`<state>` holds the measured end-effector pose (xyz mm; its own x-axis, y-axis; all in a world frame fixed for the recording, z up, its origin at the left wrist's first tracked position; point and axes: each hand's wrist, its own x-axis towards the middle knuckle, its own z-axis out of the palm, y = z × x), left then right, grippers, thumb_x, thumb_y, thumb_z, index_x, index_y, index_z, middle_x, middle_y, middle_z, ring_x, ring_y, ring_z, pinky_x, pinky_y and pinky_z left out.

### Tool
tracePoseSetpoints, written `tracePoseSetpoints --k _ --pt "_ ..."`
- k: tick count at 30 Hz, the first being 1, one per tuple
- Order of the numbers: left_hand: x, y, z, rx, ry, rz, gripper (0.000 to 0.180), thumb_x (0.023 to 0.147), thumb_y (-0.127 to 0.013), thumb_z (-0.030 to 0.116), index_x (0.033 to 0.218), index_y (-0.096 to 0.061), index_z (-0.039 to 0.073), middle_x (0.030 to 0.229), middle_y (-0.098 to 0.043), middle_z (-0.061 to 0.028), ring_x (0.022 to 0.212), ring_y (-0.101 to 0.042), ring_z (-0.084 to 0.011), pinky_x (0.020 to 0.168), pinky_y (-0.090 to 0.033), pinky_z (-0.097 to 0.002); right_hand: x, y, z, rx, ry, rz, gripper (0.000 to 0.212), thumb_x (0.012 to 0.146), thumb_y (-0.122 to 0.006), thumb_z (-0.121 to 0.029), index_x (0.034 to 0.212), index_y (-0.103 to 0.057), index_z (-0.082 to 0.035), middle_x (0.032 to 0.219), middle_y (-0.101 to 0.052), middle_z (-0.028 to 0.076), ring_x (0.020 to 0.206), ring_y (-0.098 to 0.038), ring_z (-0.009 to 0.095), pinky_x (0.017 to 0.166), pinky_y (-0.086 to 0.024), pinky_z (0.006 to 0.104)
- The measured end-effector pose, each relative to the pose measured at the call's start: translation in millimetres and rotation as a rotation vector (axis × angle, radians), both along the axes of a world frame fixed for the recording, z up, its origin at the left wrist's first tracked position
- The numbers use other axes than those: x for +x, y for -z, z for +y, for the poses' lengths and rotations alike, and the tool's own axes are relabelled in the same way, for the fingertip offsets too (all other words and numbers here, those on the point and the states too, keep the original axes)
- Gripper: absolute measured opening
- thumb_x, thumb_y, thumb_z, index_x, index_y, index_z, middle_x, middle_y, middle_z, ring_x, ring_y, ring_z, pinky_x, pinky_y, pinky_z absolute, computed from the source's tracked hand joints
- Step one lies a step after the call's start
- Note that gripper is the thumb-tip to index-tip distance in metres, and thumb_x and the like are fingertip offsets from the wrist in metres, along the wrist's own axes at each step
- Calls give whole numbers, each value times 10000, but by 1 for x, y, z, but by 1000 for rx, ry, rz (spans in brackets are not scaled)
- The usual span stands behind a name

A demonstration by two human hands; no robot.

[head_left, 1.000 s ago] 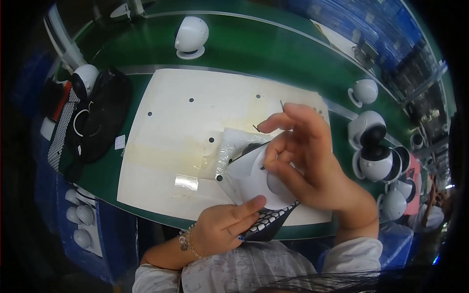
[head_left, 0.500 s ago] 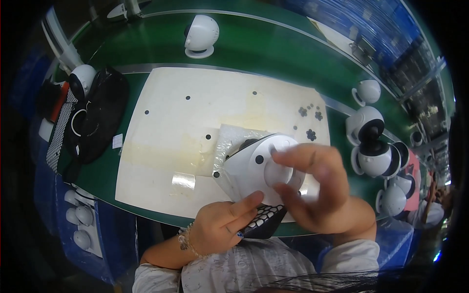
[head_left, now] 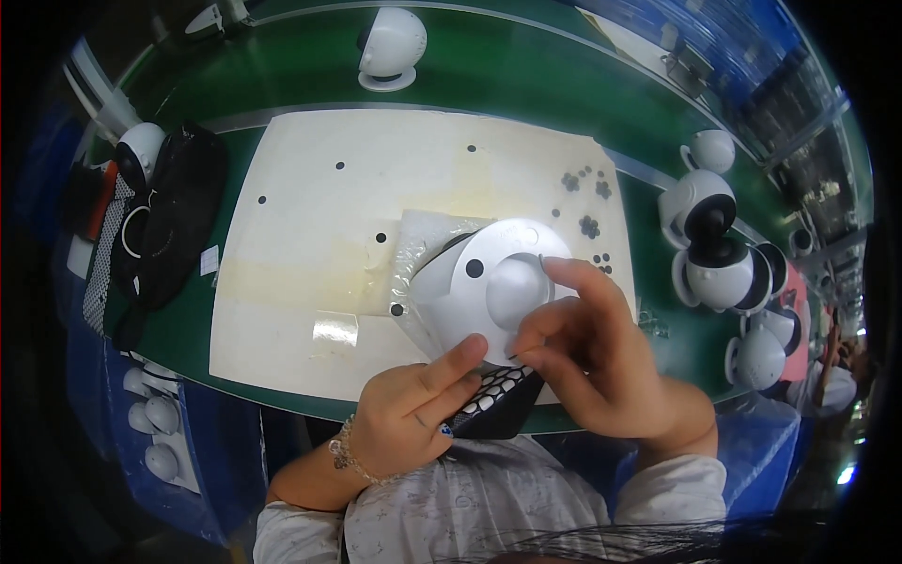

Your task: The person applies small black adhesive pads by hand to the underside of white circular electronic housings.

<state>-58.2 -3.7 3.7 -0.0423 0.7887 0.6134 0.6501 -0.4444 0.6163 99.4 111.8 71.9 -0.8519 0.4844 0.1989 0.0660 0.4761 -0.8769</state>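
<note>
A white rounded camera [head_left: 435, 286] lies tipped over on a bubble-wrap pouch [head_left: 413, 230], its round white base [head_left: 493, 350] facing up. One black round pad [head_left: 474, 269] sticks to the base beside its round recess. My left hand [head_left: 409, 414] is closed on the camera's near side, fingertips against the base's rim. At the right of the base is my right hand [head_left: 597, 357]. Its thumb and another finger pinch at the near rim, where a tiny dark bit shows. The index fingertip reaches to the recess's far edge. Below the base hangs a black-and-white honeycomb-patterned piece [head_left: 498, 387].
Under the work lies a cream board [head_left: 282, 282] with loose black pads [head_left: 381, 238] and flower-like clusters [head_left: 589, 226]. More white cameras stand at the right [head_left: 722, 287] and far side [head_left: 395, 45]. A black bag [head_left: 174, 221] is at the left.
My right hand has come down to the base, thumb and finger now at its near rim. The view has shifted, so the board and camera appear higher.
</note>
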Motion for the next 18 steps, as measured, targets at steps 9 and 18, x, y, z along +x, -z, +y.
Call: tracePoseSetpoints --k 9,18 --pt "1 1 -2 -17 -7 -5 228 603 -619 -28 831 -623 -33 1173 -529 -117 587 -585 -184 512 -467 -265 9 3 -5 392 -25 -23 633 737 -547 94 1274 -233 -16 920 -585 162 610 -596 203 511 -466 254" --pt "0 2 -1 -10 -8 25 247 580 -622 -26 827 -625 -34 1185 -517 -131 627 -597 -203 532 -474 -277 24 -2 -6 415 126 -26 358 722 -628 -48 1071 -545 -40 1166 -490 164 701 -575 222 595 -472 284"
